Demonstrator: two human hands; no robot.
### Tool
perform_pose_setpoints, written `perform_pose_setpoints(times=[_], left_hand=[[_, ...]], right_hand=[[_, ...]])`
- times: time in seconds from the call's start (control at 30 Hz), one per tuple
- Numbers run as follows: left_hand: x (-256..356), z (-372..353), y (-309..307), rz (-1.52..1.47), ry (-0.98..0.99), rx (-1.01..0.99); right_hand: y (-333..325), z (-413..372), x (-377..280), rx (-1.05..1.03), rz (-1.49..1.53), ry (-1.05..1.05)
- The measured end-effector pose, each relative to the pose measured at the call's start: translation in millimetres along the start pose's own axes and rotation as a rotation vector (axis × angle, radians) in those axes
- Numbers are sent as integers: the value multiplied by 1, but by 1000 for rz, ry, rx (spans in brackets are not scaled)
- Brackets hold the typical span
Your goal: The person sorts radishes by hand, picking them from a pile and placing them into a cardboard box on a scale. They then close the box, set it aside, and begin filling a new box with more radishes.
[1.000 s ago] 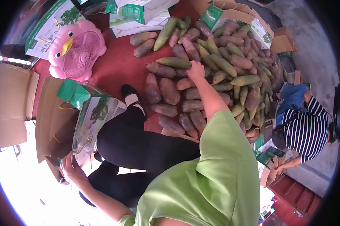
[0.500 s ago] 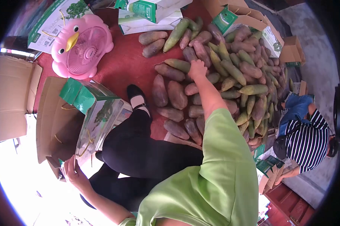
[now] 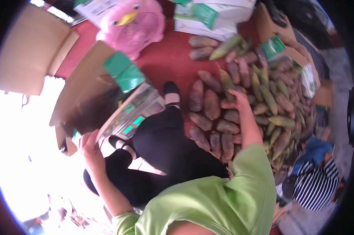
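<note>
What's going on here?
A person in a light green shirt has their right hand around one end of a long green radish-like vegetable, beside a pile of green and reddish-brown ones. Their left hand holds the edge of an open cardboard box with green flaps. Someone nearby wears a black-and-white striped shirt.

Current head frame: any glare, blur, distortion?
Head view: glare blows out the floor below the left hand; head view: blur softens the pink fan and the radish at the right hand; head view: fisheye-like curvature, black corners.
</note>
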State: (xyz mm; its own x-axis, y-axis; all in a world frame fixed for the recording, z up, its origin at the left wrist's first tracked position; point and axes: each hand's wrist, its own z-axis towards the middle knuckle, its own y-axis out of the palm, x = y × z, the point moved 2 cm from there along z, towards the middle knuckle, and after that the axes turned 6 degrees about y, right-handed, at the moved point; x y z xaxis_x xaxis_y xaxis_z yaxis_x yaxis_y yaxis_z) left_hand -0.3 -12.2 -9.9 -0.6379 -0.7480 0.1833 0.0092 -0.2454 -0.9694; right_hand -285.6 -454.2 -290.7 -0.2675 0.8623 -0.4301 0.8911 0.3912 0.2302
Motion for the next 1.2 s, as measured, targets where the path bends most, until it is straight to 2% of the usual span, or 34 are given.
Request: perform_pose_setpoints(times=[0.07, 0.1, 0.17, 0.2, 0.27, 0.3, 0.37, 0.5, 0.57, 0.63, 0.73, 0.8, 0.9, 0.93, 0.97, 1.0, 1.03, 1.07, 1.1, 1.2], left_hand=[[-4, -3, 1, -28, -44, 13], [-3, -3, 0, -41, -63, 1], [-3, -2, 0, -26, -65, 4], [-2, -1, -1, -26, -56, 11], [-4, -2, -1, -22, -54, 22], [-5, -2, -1, -21, -34, 26], [-9, -3, 0, -14, -39, 31], [-7, -3, -3, -7, -45, 22], [-7, -3, -4, 5, -43, 6], [-8, -2, -4, 22, -42, -2], [-8, -2, -5, 55, -37, -13], [-8, -3, -4, 59, -34, -21], [-12, -5, -1, 69, -23, -37], [-16, -6, 1, 89, -13, -66], [-18, -6, 2, 111, -5, -90], [-13, -6, 2, 111, 31, -52], [-11, -6, 0, 116, 62, -18], [-16, -7, 2, 141, 32, -81], [-17, -7, 4, 86, -44, -54], [-19, -8, 5, 70, -86, -78]], right_hand=[[9, -19, 5, -7, -20, -137], [22, -34, 3, -32, -44, -129], [40, -59, -11, 22, -263, -252], [57, -76, -22, 12, -274, -254], [104, -115, -40, -140, -354, -377], [124, -128, -48, -145, -360, -380], [169, -158, -70, -303, -568, -677], [272, -227, -98, -510, -945, -829], [323, -248, -95, -637, -1023, -919], [370, -252, -89, -550, -1385, -1301], [436, -270, -58, -404, -1927, -1349], [462, -284, -29, -425, -2250, -1377], [485, -258, 25, -471, -2300, -1649], [493, -245, 47, -381, -2365, -1705], [502, -243, 62, -335, -2614, -1588], [519, -235, 78, -239, -2913, -1361], [534, -218, 98, -179, -2953, -1308], [552, -201, 121, -36, -3160, -1216], [554, -196, 122, -25, -3151, -1180], [558, -186, 127, -138, -2985, -1201]])
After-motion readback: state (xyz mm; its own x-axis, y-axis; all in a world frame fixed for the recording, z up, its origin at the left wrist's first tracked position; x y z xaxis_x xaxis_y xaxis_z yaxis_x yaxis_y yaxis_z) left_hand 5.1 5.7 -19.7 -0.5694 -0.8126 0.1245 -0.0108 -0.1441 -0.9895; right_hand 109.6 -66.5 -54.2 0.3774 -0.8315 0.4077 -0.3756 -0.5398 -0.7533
